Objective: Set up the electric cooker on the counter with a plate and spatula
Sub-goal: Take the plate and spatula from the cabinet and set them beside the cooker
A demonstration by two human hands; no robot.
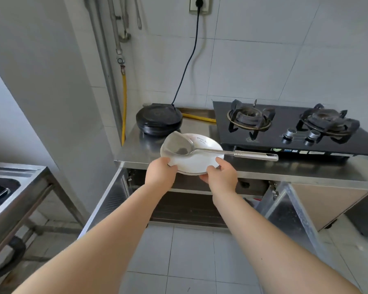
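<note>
A white plate [197, 161] hovers at the front edge of the steel counter [140, 148], held from both sides. My left hand [160, 171] grips its left rim and my right hand [221, 176] grips its near right rim. A metal spatula [202, 148] lies across the plate, blade to the left, its handle sticking out to the right over the counter. The black round electric cooker [158, 119] sits shut at the counter's back left, its cord running up to a wall socket [199, 4].
A black two-burner gas stove [289, 128] fills the counter's right side. A yellow gas hose [124, 96] runs down the wall behind the cooker. The cabinet below stands open with a door [293, 211] swung out at right. A steel sink stand [19, 187] is at left.
</note>
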